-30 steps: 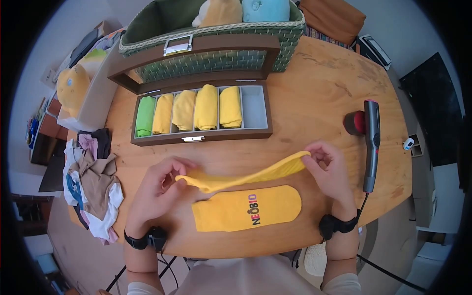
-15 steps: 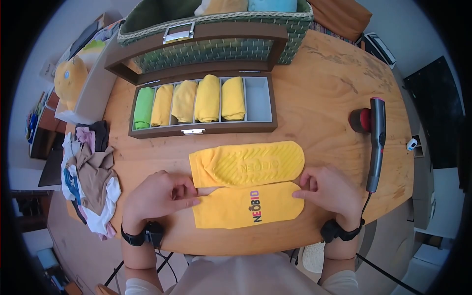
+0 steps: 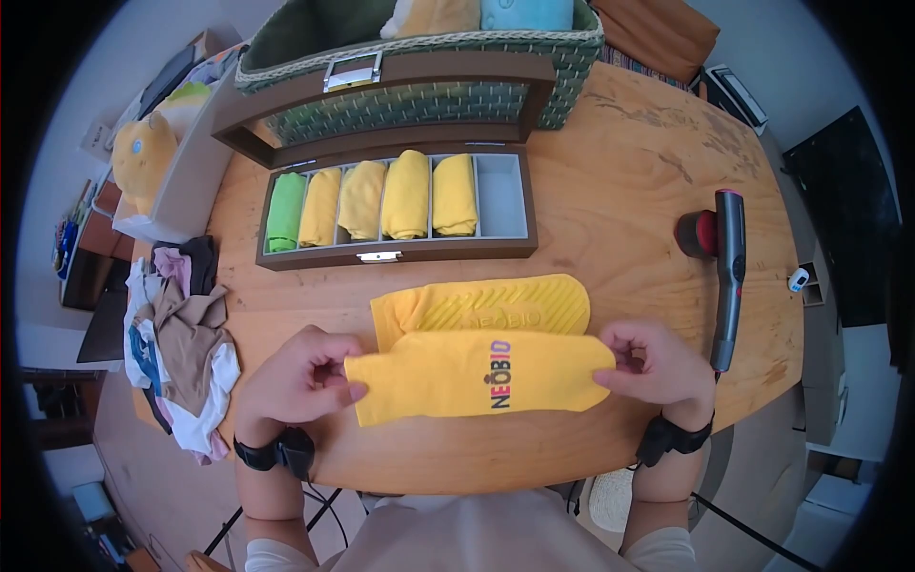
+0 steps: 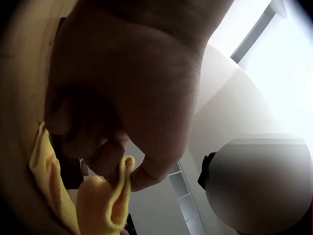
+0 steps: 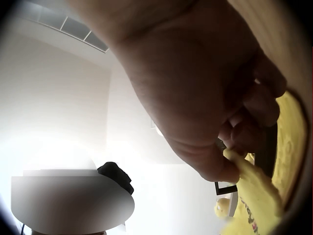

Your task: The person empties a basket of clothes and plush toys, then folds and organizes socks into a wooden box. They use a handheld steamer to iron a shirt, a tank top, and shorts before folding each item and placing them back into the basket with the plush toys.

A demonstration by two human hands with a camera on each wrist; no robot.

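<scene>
Stretched flat between my two hands is a yellow sock [image 3: 448, 377] with NEOBIO lettering facing up. My left hand [image 3: 303, 374] pinches its cuff end, and my right hand [image 3: 658, 367] pinches the toe. Behind it lies a second yellow sock [image 3: 505, 296], its ribbed grip sole upward, partly covered by the held one in the head view. From the left wrist, the cuff [image 4: 120, 200] shows between thumb and fingers. In the right wrist view the toe [image 5: 244, 169] sits between thumb and fingertips.
A brown lidded box [image 3: 400, 254] stands open with one green and several yellow rolled socks in its compartments; the rightmost compartment holds none. Crumpled clothes [image 3: 181, 343] lie at left, a grey handheld device [image 3: 729, 281] at right. A green woven basket [image 3: 572, 86] is behind.
The sole-up sock was lowered onto the table behind the lettered one and released. Both hands then took the lettered sock by its ends and raised it, overlapping the other.
</scene>
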